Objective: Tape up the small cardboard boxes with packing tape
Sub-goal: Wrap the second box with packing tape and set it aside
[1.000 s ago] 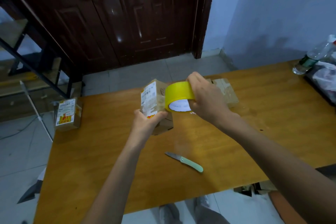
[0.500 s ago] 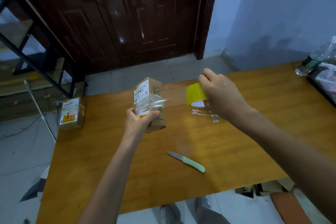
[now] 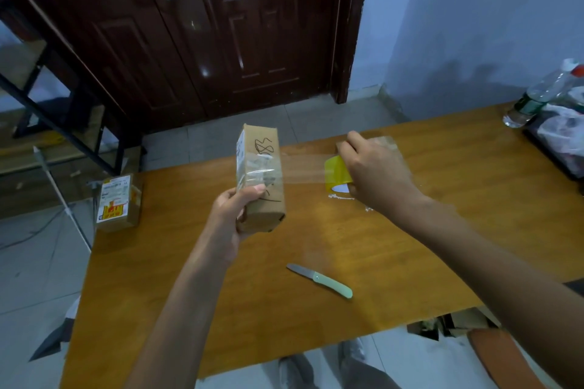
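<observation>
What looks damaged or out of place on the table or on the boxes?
The box in the left hand has a crushed, dented lower corner. On the table, small white crumbs lie scattered under the tape roll held by the right hand. A knife lies with its blade open.

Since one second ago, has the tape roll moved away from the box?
Yes. The tape roll moved right, away from the held box and past the knife, stretching clear tape between them.

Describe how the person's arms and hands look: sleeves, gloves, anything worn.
Both arms are bare to the edge of the picture, with no sleeve showing. The left hand and the right hand wear no gloves. No ring, watch or bracelet shows on either hand or wrist.
</observation>
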